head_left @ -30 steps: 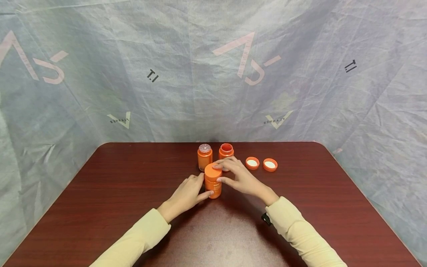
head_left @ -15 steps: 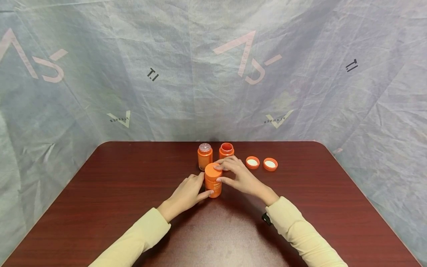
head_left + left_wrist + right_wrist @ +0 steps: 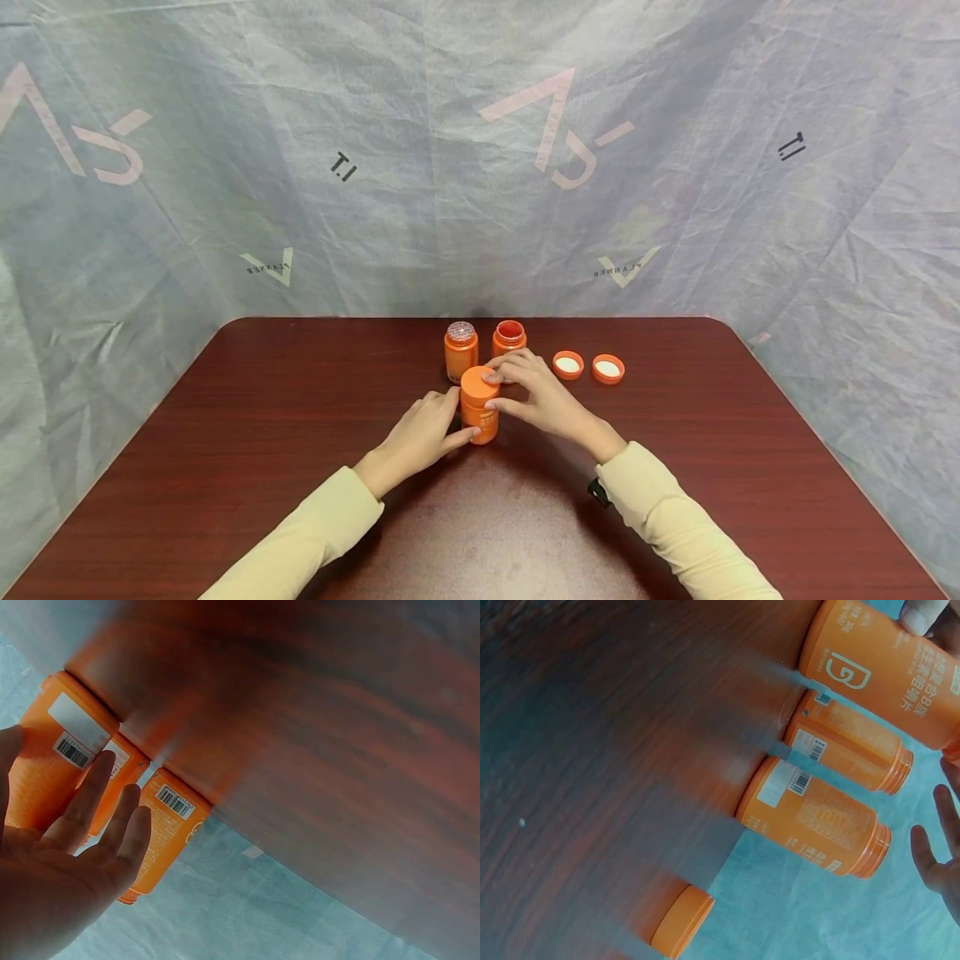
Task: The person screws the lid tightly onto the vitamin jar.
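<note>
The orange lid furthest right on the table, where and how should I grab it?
Probably by opposite sides of its rim, from above and the right: the lid lies flat, white inside up, and the other lid sits close on its left. The right hand is nearer, but holds the cap of the front bottle.

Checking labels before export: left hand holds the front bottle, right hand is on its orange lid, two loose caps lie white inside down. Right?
No: the two loose caps lie white inside up, per the head view. Left hand on the front bottle, right hand on its orange lid: correct.
</note>
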{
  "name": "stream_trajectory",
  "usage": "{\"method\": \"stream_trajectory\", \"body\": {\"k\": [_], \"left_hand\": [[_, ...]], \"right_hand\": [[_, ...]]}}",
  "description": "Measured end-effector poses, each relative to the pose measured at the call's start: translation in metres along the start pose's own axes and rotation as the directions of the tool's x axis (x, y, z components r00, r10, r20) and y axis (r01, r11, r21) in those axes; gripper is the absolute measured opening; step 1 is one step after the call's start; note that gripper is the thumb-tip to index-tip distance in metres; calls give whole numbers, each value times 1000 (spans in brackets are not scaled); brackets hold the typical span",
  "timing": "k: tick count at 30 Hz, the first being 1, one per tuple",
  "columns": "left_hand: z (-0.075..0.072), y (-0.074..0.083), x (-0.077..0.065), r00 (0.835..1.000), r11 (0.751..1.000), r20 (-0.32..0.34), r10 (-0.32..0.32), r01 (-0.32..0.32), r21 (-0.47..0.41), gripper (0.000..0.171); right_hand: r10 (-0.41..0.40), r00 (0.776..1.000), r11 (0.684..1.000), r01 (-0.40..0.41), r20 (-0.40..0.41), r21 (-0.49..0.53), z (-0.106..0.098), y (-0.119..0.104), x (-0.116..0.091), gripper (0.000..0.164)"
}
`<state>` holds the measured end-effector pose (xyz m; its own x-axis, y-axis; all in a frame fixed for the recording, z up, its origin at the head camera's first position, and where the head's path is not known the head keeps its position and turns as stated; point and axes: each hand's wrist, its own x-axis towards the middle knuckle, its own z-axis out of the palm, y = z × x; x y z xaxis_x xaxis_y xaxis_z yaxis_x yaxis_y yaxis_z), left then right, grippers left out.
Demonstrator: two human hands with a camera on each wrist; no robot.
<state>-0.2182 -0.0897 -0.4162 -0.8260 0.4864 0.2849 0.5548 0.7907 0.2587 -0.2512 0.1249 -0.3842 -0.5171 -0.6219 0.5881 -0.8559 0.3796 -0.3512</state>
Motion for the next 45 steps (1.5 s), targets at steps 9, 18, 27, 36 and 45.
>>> {"method": "stream_trajectory", "body": {"k": [9,18,27,36,45], "left_hand": [[0,0,0,1000,1000,5,5,-5,16,53],[0,0,0,1000,1000,-7,0,0,6,52],[-1,1,0,1000,1000,-2,1,-1,9,54],[-1,1,-1,1000,1000,-6,3,-3,15,53],[0,0,0,1000,1000,0,-8,8,3,53]], "right_hand": [[52,998,999,-53,35,12,-4,-3,0,39],[64,989,996,-70,130,46,-9,-4,-1,37],[38,998,999,-39,49,28,-7,-2,-1,28],[47,998,999,-47,41,-19,-6,-2,1,37],[54,990,998,-56,133,10,-10,-1,0,40]]}}
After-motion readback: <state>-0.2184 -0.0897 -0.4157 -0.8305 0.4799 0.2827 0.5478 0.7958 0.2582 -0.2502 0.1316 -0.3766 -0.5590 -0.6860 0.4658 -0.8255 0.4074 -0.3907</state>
